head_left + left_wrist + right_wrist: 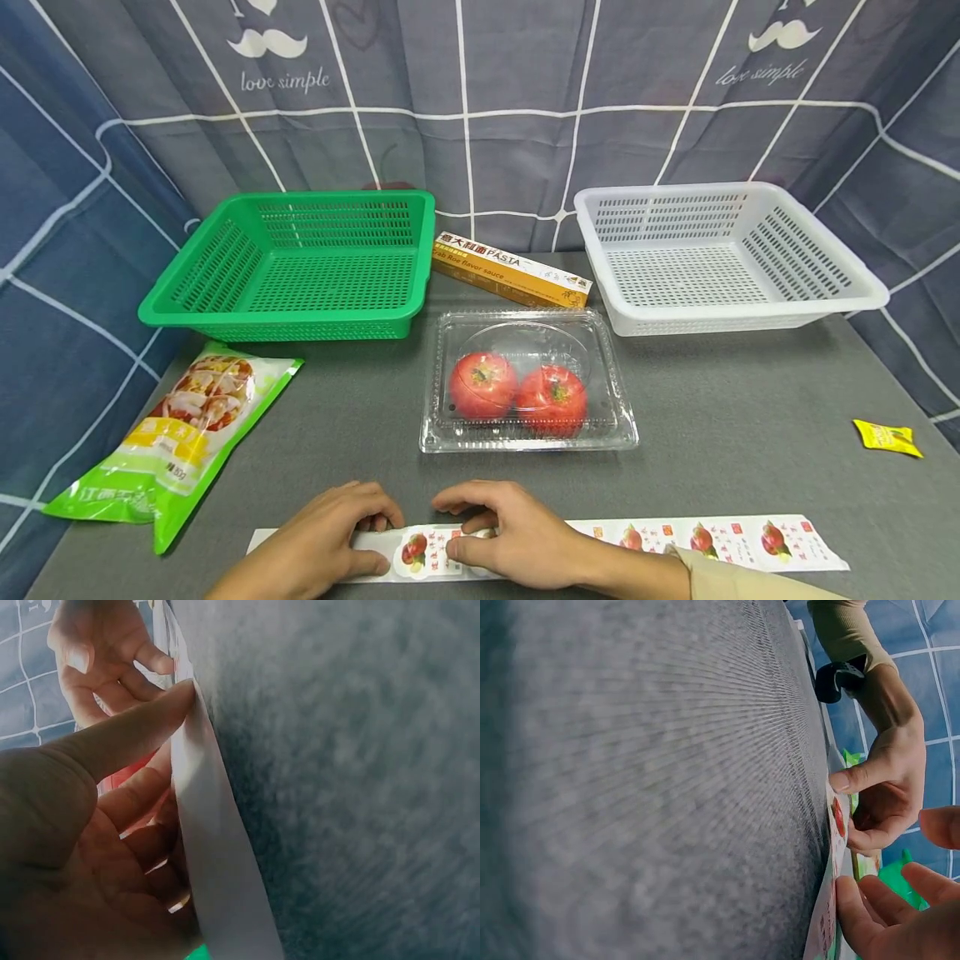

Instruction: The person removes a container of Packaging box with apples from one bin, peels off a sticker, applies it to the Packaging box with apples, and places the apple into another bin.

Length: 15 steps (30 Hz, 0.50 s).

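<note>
A long white strip of stickers [697,542] printed with red fruit and lettering lies along the near edge of the table. My left hand [322,537] rests on its left part, thumb and bent fingertips pressing the paper beside one fruit sticker [420,552]. Just right of that sticker, my right hand [525,533] reaches over the strip with thumb and forefinger apart. The right wrist view shows the right fingertips [849,896] touching the strip and the thumb raised off it. In the left wrist view the left thumb [142,724] lies straight against the strip's edge.
Behind the hands is a clear lidded box [435,417] with two tomatoes [483,385]. A green basket [277,318], a pasta box [513,271] and a white basket [742,312] stand at the back. A food bag [180,433] lies left, a small yellow packet [888,437] right.
</note>
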Motion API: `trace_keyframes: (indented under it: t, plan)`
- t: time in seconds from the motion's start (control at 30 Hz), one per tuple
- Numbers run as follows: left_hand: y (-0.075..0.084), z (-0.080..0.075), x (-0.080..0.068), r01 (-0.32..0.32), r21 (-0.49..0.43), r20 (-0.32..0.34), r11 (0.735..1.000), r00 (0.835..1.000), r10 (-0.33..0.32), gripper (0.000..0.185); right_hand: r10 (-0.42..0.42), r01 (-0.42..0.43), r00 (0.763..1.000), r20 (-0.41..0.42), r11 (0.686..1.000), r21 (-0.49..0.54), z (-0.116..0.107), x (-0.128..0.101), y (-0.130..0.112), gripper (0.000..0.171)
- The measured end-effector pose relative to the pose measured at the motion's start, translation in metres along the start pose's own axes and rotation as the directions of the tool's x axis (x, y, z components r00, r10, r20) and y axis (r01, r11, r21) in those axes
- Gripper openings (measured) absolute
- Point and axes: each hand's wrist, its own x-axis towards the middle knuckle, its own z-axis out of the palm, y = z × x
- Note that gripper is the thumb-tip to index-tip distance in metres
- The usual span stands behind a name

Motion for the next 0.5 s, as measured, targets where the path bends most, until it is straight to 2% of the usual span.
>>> trace_keyframes:
  t: [0.13,0.27,0.4,0.5]
  plan:
    - [-0.0031,0.0008,0.0023,-0.046,-0.020,-0.022,0.999,0.999,0.046,0.025,0.000,0.000,1.000,0.005,1.000,-0.029,0.0006,0.0010,-0.0023,0.039]
    - [-0.0036,-0.0002,0.0026,-0.026,-0.117,-0.014,0.993,1.000,0.025,0.016,-0.028,0.031,0.999,0.023,0.993,-0.118,0.0014,0.0023,-0.0050,0.040]
    - [-0.0028,-0.0015,0.0018,-0.017,-0.249,-0.006,0.968,1.000,0.016,0.009,-0.063,0.074,0.997,0.048,0.958,-0.276,0.0025,0.0036,-0.0061,0.039]
    - [-0.0025,-0.0020,0.0029,-0.017,-0.316,0.003,0.949,1.000,0.019,0.007,-0.092,0.107,0.994,0.061,0.933,-0.343,0.0029,0.0052,-0.0053,0.036]
